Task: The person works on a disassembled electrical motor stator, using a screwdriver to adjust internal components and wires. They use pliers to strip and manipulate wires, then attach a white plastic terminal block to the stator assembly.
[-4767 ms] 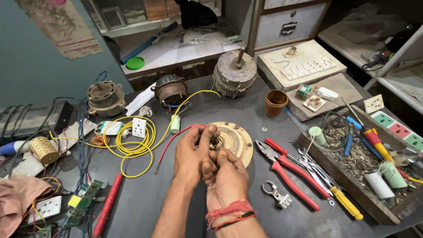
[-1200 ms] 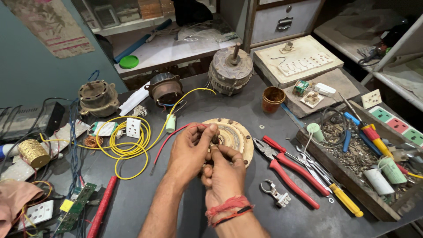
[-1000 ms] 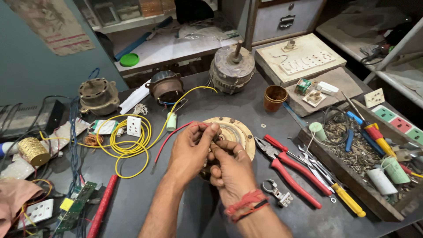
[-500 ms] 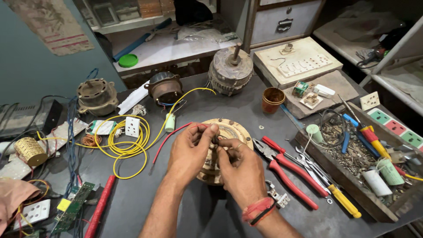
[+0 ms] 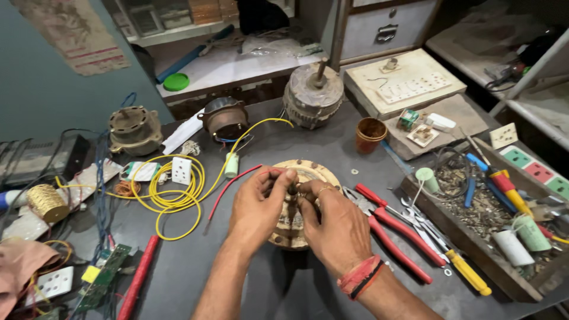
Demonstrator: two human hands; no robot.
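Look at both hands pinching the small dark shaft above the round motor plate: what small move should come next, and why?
Probably a careful twist or pull of the dark shaft. The left hand and right hand both pinch it with their fingertips over the centre of the round motor plate, while the red-handled pliers lie unused alongside.

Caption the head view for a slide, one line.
Both hands, left hand and right hand, pinch a small dark shaft above a round motor plate beside red-handled pliers.

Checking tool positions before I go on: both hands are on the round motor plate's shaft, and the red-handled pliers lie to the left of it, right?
Not quite. Both hands are at the shaft of the round motor plate, but the head view shows the red-handled pliers to the right of it.
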